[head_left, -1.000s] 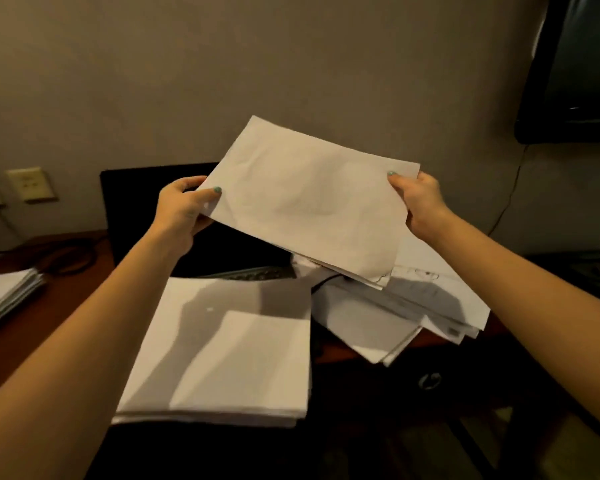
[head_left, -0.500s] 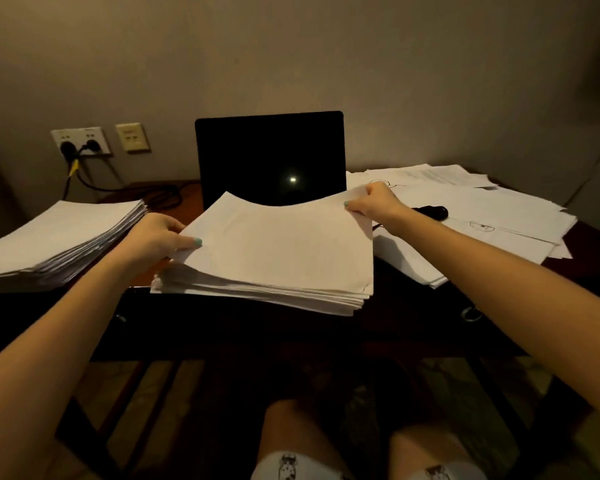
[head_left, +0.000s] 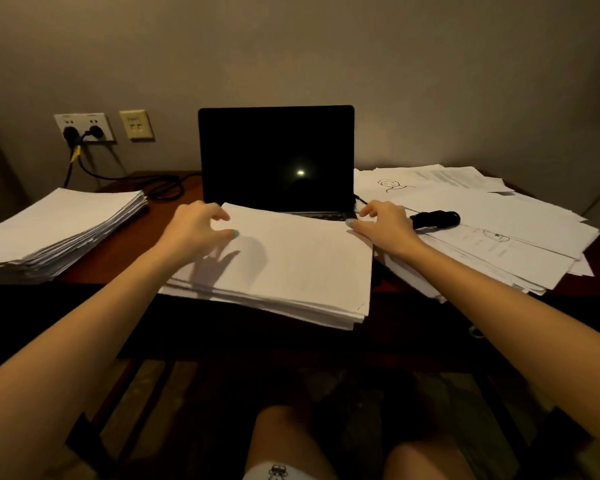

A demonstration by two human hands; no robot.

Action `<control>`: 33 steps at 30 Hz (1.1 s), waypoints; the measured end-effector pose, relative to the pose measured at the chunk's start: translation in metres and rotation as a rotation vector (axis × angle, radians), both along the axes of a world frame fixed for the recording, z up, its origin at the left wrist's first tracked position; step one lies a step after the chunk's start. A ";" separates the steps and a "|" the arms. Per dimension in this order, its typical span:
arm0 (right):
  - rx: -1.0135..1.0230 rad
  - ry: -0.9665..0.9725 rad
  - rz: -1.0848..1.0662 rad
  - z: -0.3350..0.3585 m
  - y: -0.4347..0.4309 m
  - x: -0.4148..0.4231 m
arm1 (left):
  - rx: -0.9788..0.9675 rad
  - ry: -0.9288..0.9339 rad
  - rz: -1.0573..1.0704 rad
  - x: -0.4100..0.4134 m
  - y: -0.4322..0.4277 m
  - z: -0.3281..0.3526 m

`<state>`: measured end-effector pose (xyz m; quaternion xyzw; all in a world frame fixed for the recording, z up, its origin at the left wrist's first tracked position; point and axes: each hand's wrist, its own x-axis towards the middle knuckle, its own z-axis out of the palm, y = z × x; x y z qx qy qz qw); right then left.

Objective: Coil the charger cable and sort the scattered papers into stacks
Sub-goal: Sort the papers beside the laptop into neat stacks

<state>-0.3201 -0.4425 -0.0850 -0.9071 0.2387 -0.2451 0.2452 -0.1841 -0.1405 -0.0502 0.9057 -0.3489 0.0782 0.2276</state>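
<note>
Flanking middle stack (head_left: 291,268), likely to square its edges: left grip (head_left: 196,225) loose-fingered, empty, over far-left corner; right grip (head_left: 383,225) spread, thumb touching far-right edge; charger cable (head_left: 435,219), bundled, atop unsorted papers (head_left: 506,237) beside right grip.

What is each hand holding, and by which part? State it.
Nothing is gripped. The left hand hovers over the far left corner of the middle stack of white paper sheets; the right hand merely touches its far right corner.
</note>
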 end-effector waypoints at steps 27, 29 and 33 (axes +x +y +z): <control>-0.047 0.512 -0.251 -0.014 -0.336 -0.038 | 0.093 0.202 -0.019 0.055 -0.427 -0.038; -0.025 0.520 -0.227 -0.017 -0.344 -0.039 | 0.170 0.193 -0.019 0.060 -0.429 -0.043; -0.054 0.400 -0.311 -0.017 -0.345 -0.040 | 0.203 0.198 -0.109 0.061 -0.430 -0.040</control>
